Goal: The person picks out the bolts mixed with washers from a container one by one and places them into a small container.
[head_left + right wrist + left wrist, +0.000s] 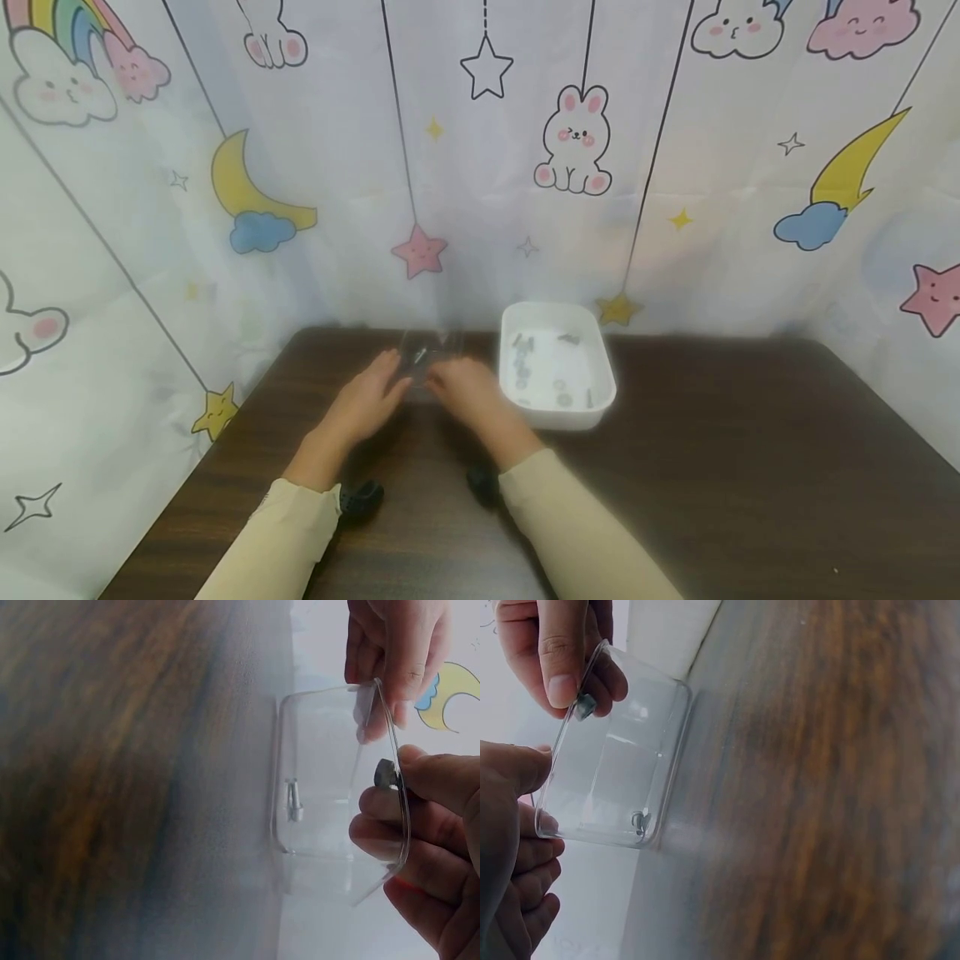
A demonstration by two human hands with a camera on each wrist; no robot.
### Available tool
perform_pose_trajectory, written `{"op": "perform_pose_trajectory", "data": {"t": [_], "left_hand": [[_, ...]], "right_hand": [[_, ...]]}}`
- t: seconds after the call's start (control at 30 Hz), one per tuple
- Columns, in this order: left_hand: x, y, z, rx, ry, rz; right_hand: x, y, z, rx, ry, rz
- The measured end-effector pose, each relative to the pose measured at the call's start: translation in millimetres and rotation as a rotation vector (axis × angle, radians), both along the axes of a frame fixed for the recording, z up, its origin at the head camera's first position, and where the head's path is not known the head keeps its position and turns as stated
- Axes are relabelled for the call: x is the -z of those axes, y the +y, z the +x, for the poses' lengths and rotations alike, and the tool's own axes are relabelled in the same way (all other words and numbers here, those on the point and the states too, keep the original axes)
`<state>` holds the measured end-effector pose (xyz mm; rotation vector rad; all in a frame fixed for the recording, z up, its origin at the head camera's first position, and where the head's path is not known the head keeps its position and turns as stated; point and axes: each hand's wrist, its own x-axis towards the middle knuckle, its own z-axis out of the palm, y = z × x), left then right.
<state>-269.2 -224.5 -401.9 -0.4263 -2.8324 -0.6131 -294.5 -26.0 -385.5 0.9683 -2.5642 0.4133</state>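
A clear plastic box (pixel 622 787) stands on the table, its rim turned toward the wrist cameras. My left hand (pixel 363 402) grips the rim at one side, thumb on one face and fingers on the other. My right hand (pixel 468 392) is at the opposite part of the rim, pinching a small grey metal piece (pixel 386 774) between thumb and fingers. The piece looks faceted, but the fingers hide whether it is a nut or a bolt head. Inside the box lies a small silver bolt (pixel 294 802).
Just right of my right hand, a white plastic tub (pixel 557 421) holds several small metal parts along its bottom. The dark wooden table (pixel 735 467) runs up to a white curtain (pixel 480 167) printed with stars and rabbits. Black wrist devices (pixel 362 502) sit under both cuffs.
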Motion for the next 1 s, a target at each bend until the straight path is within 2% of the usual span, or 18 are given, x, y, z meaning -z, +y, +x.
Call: {"op": "perform_pose_trajectory", "data": {"t": [0.3, 0.53, 1.0], "left_hand": [[-0.3, 0.1, 0.9, 0.003, 0.014, 0.036], [0.0, 0.2, 0.0, 0.013, 0.031, 0.03], [-0.5, -1.2, -0.9, 0.017, 0.008, 0.056]], "right_hand": [[-0.2, 0.7, 0.5, 0.001, -0.009, 0.009], [-0.4, 0.0, -0.1, 0.006, -0.026, 0.037], [1.5, -1.7, -1.5, 0.013, -0.044, 0.045]]}}
